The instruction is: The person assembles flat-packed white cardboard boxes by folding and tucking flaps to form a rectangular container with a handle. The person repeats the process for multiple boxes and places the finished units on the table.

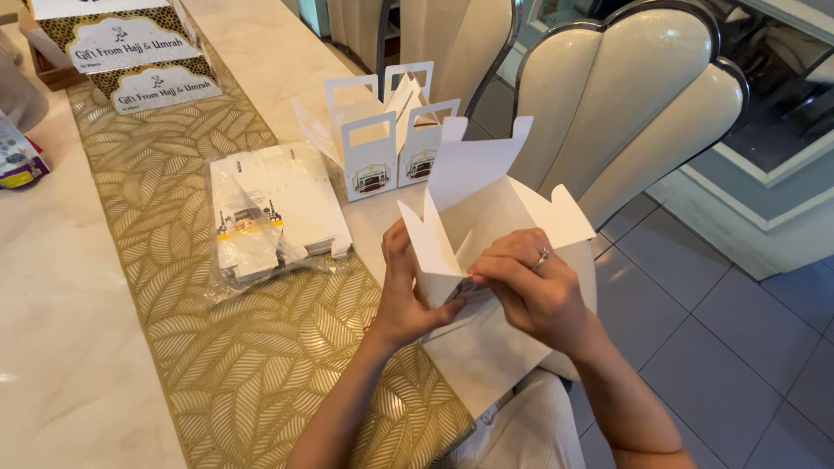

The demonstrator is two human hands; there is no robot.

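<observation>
Both hands, left hand [407,300] and right hand [532,291], fingers pinching a half-folded, smooth white card box [486,208].

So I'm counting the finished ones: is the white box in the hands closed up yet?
Not yet. The white box is open on top, flaps spread, while the left hand and right hand grip it.

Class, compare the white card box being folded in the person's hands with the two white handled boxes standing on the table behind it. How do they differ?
The white card box in the hands is unfinished, flaps splayed open; the two standing white handled boxes are fully folded. The held box is off the table, gripped by the left hand and right hand; the standing boxes rest upright, untouched. The held box shows plain white; the standing boxes show a small dark picture. Both are white card.
</observation>
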